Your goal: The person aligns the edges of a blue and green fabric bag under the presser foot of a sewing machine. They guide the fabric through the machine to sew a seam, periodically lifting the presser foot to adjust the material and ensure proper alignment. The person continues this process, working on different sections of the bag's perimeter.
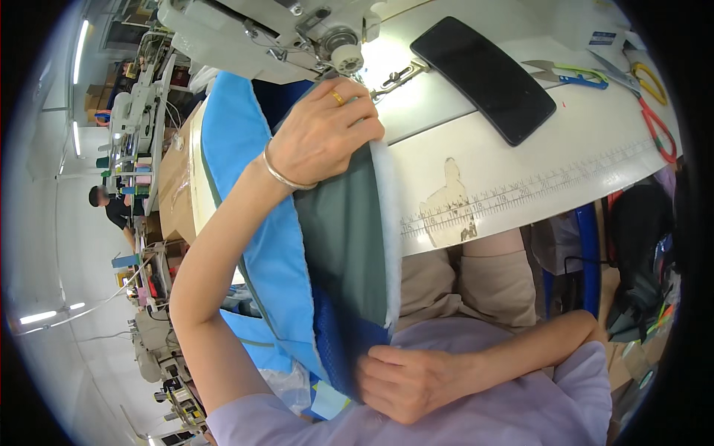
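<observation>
A long fabric piece (346,230) runs from the sewing machine (327,37) down toward my lap. It joins grey-green cloth, a light blue panel (271,245), dark blue mesh and a pale fuzzy strip (388,230) along its right edge. My left hand (327,130), wearing a ring and a bangle, is closed on the fabric's upper end beside the presser foot and hides part of the stitching spot. At the lower end, my right hand (409,380) grips the dark blue mesh close to my body, its fingertips partly hidden by the cloth.
A black phone (483,78) lies on the white machine table (513,160), which has a printed ruler near its front edge. Thread snips (569,74) and red-handled scissors (654,119) lie at right. Machines and a person (111,208) are at far left.
</observation>
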`<state>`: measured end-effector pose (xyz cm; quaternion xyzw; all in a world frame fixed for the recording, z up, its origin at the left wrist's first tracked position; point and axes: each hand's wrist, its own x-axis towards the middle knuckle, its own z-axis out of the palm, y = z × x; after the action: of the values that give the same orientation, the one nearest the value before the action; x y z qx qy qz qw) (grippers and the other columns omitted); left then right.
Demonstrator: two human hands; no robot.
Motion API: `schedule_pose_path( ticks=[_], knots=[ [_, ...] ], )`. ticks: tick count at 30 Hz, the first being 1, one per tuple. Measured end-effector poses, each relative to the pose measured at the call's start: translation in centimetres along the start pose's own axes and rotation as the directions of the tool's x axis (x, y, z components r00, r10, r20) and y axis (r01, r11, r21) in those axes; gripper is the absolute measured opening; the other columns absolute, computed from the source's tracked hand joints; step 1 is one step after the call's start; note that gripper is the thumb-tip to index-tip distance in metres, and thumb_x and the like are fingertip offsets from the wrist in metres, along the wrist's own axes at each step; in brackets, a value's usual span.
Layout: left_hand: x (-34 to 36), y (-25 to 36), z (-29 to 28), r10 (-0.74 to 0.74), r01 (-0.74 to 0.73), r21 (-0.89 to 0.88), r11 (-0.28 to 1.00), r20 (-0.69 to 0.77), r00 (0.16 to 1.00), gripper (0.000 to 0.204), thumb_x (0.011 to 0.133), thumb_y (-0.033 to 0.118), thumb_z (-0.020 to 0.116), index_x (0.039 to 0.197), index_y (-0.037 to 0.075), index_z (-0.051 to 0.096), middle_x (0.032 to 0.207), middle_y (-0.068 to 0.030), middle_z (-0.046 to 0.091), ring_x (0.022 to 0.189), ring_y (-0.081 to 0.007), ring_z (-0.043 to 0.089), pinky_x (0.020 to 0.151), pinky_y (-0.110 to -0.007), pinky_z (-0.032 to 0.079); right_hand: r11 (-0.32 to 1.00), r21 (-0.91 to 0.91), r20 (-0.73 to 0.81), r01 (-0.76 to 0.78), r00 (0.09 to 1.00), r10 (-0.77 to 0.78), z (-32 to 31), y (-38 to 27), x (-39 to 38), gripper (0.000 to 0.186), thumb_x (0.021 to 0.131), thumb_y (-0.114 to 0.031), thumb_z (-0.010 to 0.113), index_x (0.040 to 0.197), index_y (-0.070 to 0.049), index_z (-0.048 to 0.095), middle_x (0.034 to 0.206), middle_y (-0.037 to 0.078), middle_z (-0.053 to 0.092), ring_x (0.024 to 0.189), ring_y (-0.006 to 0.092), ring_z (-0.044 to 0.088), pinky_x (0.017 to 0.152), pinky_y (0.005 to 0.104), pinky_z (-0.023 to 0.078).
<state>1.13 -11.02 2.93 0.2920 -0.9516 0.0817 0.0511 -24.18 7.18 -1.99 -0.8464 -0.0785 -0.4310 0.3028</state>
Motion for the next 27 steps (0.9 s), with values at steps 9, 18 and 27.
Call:
schedule_pose_path(
  ticks=[9,18,27],
  knots=[
    [0.1,3.2,-0.4,0.168,-0.134,-0.228,0.964,0.137,0.976,0.018,0.061,0.013,0.065,0.07,0.009,0.05,0.073,-0.0051,0.048,0.084,-0.028,0.055,0.089,-0.044,0.051,0.999,-0.024,-0.006,-0.036,0.999,0.036,-0.5,-0.1,-0.6,0.023,0.07,-0.017,0.063,0.081,0.003,0.065,0.087,0.015,0.066,0.086,0.0269,0.064,0.083,0.0361,0.052],
    [-1.0,10.7,-1.2,-0.063,0.031,-0.503,0.864,-0.046,0.997,0.03,0.069,-0.004,0.063,0.095,0.006,0.073,0.103,-0.0073,0.069,0.095,-0.0284,0.064,0.086,-0.041,0.052,0.953,0.182,-0.076,-0.243,0.963,0.26,1.7,1.5,-3.8,0.022,0.074,-0.014,0.066,0.093,-0.002,0.067,0.099,0.01,0.069,0.094,0.0235,0.067,0.087,0.0352,0.054],
    [-3.8,8.3,-0.8,-0.45,0.433,-0.219,0.874,-0.03,0.893,0.054,0.071,-0.012,0.057,0.122,-0.002,0.067,0.127,-0.0167,0.066,0.115,-0.0371,0.064,0.097,-0.044,0.053,0.935,0.231,-0.095,-0.269,0.95,0.297,2.1,2.4,-4.6,0.022,0.074,-0.011,0.072,0.093,-0.002,0.067,0.102,0.01,0.07,0.095,0.0247,0.069,0.087,0.0359,0.056]
  ],
)
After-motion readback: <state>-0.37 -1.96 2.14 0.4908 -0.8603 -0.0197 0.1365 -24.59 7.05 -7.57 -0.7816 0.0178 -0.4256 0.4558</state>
